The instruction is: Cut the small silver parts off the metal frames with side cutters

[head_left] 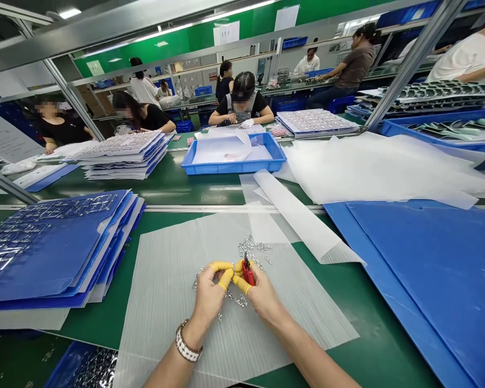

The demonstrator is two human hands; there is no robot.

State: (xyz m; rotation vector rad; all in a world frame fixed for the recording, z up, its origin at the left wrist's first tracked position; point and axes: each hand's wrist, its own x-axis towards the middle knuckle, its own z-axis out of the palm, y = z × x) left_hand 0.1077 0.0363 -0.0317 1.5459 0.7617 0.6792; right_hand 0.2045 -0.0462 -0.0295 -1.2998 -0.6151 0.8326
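Observation:
My left hand (209, 291) wears yellow finger covers on thumb and forefinger, and those two fingertips are pinched together; what lies between them is too small to make out. Touching it from the right is my right hand (262, 291), also with yellow finger covers, its thumb and forefinger closed at the same spot. Red-handled nippers (248, 274) sit in my right hand, dark jaws pointing away from me. Small shiny metal pieces (262, 247) lie in a loose heap beyond the hands. More are scattered around and below my left hand on a translucent foam sheet (165, 302).
Stacked blue boards (64, 253) with metal parts stand at left. Large blue sheets (436, 269) lie at right, near a rolled white sheet (307, 218). Beyond are a blue tray (234, 166), a stack of part-covered sheets (121, 156) and several people working. A metal post (412, 64) slants at right.

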